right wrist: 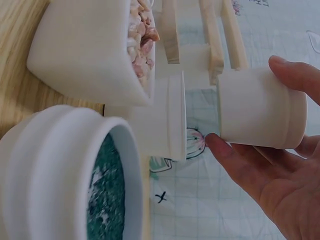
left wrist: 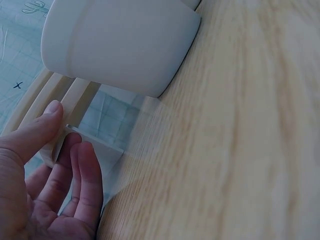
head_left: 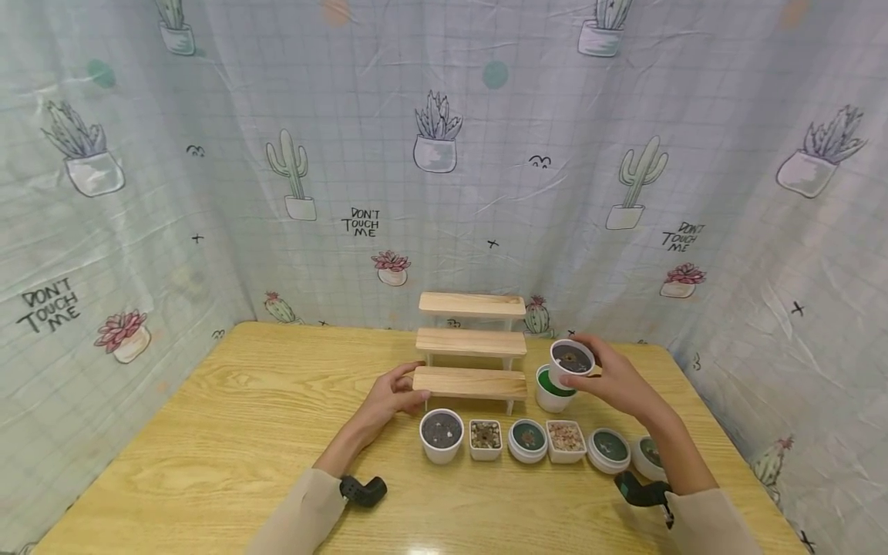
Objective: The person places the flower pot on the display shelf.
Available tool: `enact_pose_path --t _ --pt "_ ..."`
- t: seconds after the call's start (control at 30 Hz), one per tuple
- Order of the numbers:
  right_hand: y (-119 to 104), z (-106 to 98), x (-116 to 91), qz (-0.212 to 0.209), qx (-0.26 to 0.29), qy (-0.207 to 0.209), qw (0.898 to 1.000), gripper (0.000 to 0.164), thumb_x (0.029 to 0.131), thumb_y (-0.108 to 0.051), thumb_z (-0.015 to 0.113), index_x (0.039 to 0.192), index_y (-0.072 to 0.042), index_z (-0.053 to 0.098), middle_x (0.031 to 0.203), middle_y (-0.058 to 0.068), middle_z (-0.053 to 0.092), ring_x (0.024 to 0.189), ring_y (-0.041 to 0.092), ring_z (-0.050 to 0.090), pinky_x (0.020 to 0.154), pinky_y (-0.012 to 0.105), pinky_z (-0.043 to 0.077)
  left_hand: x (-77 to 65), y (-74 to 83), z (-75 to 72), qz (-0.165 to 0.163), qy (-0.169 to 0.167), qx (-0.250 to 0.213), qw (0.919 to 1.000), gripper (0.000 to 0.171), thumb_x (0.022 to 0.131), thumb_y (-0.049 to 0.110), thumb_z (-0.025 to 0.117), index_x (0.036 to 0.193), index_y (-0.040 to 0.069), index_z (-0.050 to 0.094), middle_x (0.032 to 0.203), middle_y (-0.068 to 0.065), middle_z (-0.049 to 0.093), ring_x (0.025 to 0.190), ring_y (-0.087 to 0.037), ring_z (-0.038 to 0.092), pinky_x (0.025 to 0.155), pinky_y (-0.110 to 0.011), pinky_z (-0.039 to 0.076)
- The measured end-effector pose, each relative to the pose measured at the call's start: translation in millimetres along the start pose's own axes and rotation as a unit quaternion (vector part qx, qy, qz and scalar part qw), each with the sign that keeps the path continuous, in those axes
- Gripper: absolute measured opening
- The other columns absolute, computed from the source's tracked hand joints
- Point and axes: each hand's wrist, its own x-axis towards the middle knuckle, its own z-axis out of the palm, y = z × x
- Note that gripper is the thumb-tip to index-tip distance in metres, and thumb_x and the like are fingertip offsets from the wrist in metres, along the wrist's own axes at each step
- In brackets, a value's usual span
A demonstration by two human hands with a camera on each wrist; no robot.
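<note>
My right hand (head_left: pixel 613 379) holds a round white pot (head_left: pixel 571 361) filled with dark soil. In the right wrist view this raised pot (right wrist: pixel 255 107) is between thumb and fingers, apart from the white pot below (right wrist: pixel 167 120). That lower pot (head_left: pixel 553 397) has a bright green inside and stands right of a three-tier wooden stand (head_left: pixel 472 341). With my left hand (head_left: pixel 387 397) I grip the left end of the stand's lowest step (head_left: pixel 472 382). The left wrist view shows the thumb (left wrist: pixel 52 107) over the step's end and fingers below it.
A row of white pots lies in front of the stand: a soil-filled one (head_left: pixel 442 433), a square pebble pot (head_left: pixel 485 439), a green-filled one (head_left: pixel 528 441), a square pink-stone pot (head_left: pixel 566 441) and two more green-filled ones at right (head_left: pixel 610 449). A printed curtain (head_left: pixel 486 200) hangs behind the table.
</note>
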Motion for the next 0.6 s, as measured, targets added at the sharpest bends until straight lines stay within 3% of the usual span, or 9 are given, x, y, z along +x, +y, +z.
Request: enact_pose_path --t 0.27,0.6 --pt "-7.9 2.2 8.9 -0.009 -0.004 -0.002 1.000 0.081 0.093 -0.034 0.078 0.155 -0.003 0.037 0.147 0.022 0.053 0.137 0.046 0.050 0.102 0.060 0.052 0.0 1.5 0.6 0.000 0.006 -0.002 1.0000 0.077 0.091 0.016 0.080 0.157 0.007 0.040 0.088 0.000 0.064 0.085 -0.012 0.068 0.078 -0.028 0.061" --pt "-24.9 8.6 23.3 -0.035 0.028 -0.017 0.999 0.078 0.094 -0.029 0.078 0.155 -0.004 0.037 0.145 0.021 0.052 0.131 0.042 0.054 0.096 0.051 0.057 -1.4 2.3 -0.5 -0.003 0.012 -0.011 0.9999 0.078 0.091 0.016 0.080 0.157 0.007 0.041 0.088 -0.001 0.065 0.085 -0.012 0.066 0.077 -0.029 0.061"
